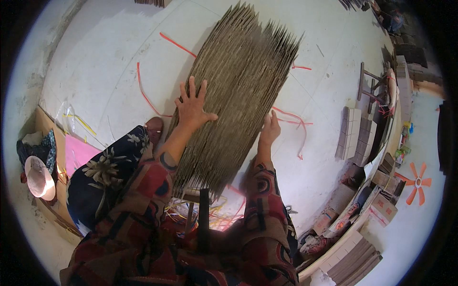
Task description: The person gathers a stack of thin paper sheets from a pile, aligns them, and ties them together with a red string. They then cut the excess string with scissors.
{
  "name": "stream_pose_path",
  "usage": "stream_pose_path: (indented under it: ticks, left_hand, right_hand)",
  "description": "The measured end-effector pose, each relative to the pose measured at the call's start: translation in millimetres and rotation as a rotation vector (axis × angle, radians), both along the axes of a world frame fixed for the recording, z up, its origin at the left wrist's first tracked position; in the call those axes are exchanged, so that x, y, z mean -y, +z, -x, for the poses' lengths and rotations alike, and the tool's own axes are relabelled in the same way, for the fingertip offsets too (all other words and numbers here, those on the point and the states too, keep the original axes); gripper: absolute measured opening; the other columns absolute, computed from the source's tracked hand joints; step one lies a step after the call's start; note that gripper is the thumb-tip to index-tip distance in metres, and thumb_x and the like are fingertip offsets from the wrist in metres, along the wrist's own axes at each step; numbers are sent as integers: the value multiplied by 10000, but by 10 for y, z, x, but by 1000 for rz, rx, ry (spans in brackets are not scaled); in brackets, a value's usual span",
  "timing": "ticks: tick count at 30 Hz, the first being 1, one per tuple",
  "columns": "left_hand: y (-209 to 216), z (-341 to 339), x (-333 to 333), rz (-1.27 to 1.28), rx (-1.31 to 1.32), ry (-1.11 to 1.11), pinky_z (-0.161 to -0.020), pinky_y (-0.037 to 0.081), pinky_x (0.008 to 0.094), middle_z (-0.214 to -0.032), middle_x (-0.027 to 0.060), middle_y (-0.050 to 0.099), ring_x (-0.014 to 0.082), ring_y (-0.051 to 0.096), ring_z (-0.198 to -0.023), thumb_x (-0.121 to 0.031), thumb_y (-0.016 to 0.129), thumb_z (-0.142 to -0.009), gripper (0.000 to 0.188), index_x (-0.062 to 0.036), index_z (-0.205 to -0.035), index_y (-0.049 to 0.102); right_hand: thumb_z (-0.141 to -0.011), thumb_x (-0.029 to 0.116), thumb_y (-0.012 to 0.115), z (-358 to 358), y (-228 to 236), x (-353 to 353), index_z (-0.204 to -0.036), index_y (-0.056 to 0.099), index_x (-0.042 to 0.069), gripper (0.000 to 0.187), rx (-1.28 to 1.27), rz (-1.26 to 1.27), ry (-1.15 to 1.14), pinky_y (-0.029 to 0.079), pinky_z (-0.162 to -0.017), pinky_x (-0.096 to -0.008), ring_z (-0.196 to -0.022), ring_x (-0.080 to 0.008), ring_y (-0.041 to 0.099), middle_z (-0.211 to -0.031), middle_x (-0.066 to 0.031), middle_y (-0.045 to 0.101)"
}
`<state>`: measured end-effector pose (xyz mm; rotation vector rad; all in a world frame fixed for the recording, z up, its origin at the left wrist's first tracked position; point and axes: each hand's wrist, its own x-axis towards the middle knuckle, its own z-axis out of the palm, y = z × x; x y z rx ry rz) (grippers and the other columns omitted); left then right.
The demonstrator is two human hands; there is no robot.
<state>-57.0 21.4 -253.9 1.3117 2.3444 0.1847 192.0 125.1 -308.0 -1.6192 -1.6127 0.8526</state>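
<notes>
A long stack of brown cardboard sheets (234, 95), their jagged edges showing, lies on the pale floor in front of me. My left hand (193, 112) rests on its left part, fingers spread wide and thumb pointing right. Against the right side of the stack is my right hand (270, 129), its fingers pointing up along the edge; it grips nothing that I can see. Red plastic straps stick out from under the stack: one red strap (143, 90) on the left, another red strap (301, 125) by my right hand.
Tangled yellow and red straps (222, 212) lie between my legs. At the left are a pink sheet (80, 155) and a pale hat (39, 178). Bundled cardboard (349, 132), a wooden stool (369, 83), boxes (382, 209) and an orange fan-shaped thing (418, 182) are on the right.
</notes>
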Motion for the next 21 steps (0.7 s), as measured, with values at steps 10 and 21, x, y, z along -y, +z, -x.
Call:
stream_pose_path:
  ticks: [10, 21]
  left_hand:
    - [0, -2, -9, -8, 35, 6, -897, 219, 683, -1511, 122, -55, 443, 1, -1352, -612, 751, -527, 1177, -268, -1452, 110]
    - [-34, -15, 10, -73, 28, 27, -889, 230, 692, -1511, 116, -46, 447, 26, -1349, -618, 757, -507, 1181, -282, -1448, 126]
  right_hand:
    - [-813, 52, 536, -193, 281, -173, -1243, 512, 60, 431, 376, 43, -73, 487, -684, -348, -785, -269, 642, -942, -188, 650]
    - [-734, 66, 579, 62, 588, 325, -1233, 495, 102, 507, 748, -38, -1, 465, -559, -444, -682, -354, 620, -780, -156, 634]
